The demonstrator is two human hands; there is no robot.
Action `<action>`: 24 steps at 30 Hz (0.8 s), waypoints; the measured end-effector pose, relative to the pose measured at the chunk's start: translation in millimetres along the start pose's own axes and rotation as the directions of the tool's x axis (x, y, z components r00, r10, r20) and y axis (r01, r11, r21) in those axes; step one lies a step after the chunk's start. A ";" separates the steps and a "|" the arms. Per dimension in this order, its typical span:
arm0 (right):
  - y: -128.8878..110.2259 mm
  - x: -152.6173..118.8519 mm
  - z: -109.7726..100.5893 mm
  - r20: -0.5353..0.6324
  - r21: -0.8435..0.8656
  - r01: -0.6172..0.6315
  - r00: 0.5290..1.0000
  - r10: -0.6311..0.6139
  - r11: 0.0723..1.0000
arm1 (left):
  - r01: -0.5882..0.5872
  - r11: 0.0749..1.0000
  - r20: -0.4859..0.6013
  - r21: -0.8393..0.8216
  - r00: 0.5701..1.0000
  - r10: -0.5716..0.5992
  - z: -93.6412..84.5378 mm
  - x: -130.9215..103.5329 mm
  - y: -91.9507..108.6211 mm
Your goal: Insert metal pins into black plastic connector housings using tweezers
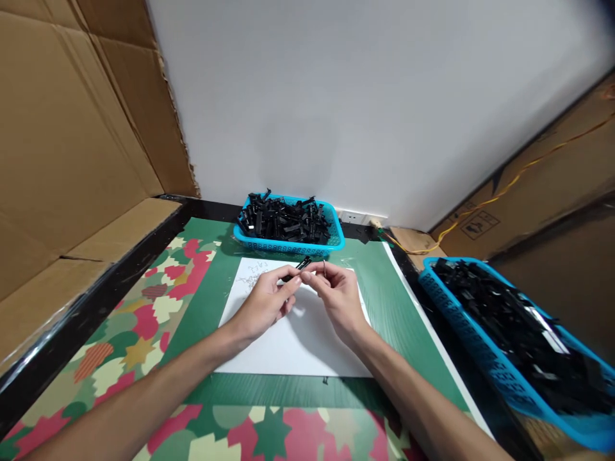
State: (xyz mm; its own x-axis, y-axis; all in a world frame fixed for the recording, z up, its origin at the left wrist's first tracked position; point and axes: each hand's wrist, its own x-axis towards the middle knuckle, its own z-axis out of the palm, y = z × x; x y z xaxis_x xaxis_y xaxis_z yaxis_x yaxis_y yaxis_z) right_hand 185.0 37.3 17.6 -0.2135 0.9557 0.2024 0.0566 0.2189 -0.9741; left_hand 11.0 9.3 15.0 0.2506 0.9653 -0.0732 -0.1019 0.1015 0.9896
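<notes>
Black part (303, 262) held at the fingertips above a white sheet (293, 355)

Left thumb and forefinger are clamped on the slim piece, which slants up and away, its far end showing beyond the fingers. This left hand (264, 301) curls its other fingers underneath. Thumb and forefinger of the right hand (342, 301) are pinched together just beside the left fingertips; whether they clamp the piece itself or something tiny cannot be told. Against the right forefinger is a thin curved shape, too small to make out.

Below the hands, the sheet lies flat, with a scatter of tiny brownish bits (252, 278) toward its far left corner. Near its close edge, on the green mat (398, 314), lies a small dark scrap (325, 380). A patterned covering (273, 435) in red, cream and green borders the mat on the left and at the front.

Beyond the sheet, a blue basket (288, 246) is heaped with black pieces (293, 221). A second basket (459, 323), also blue, stands at the right, filled with more dark pieces (509, 326).

Behind them rises a pale wall (346, 96), with a socket strip (352, 218) low down and a yellow cord (509, 186) running off to the right. Cardboard (72, 128) flanks the left side; a brown carton (480, 221) stands at the right.
</notes>
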 end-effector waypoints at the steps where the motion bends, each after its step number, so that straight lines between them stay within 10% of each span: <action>1: -1.0 -1.6 0.0 -0.006 -0.009 0.021 1.000 -0.021 1.000 | -0.001 1.000 -0.001 -0.025 1.000 0.001 1.6 0.2 -1.8; 9: 4.6 -9.4 1.0 0.076 0.057 0.076 0.994 -0.080 0.995 | -0.007 0.959 -0.071 -0.282 0.997 -0.014 4.9 -1.8 -2.3; 24: 0.8 -9.3 -6.9 0.046 0.094 0.003 0.999 -0.007 0.996 | 0.080 0.982 -0.003 -0.171 0.997 -0.082 5.8 -5.9 0.5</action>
State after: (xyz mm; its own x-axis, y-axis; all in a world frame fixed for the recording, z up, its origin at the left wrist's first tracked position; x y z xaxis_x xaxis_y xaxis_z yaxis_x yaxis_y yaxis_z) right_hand 193.8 30.0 15.6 -0.2582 0.9442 0.2045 -0.0361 0.2021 -0.9787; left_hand 15.0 2.2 16.7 0.2554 0.9544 -0.1542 -0.2442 0.2180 0.9449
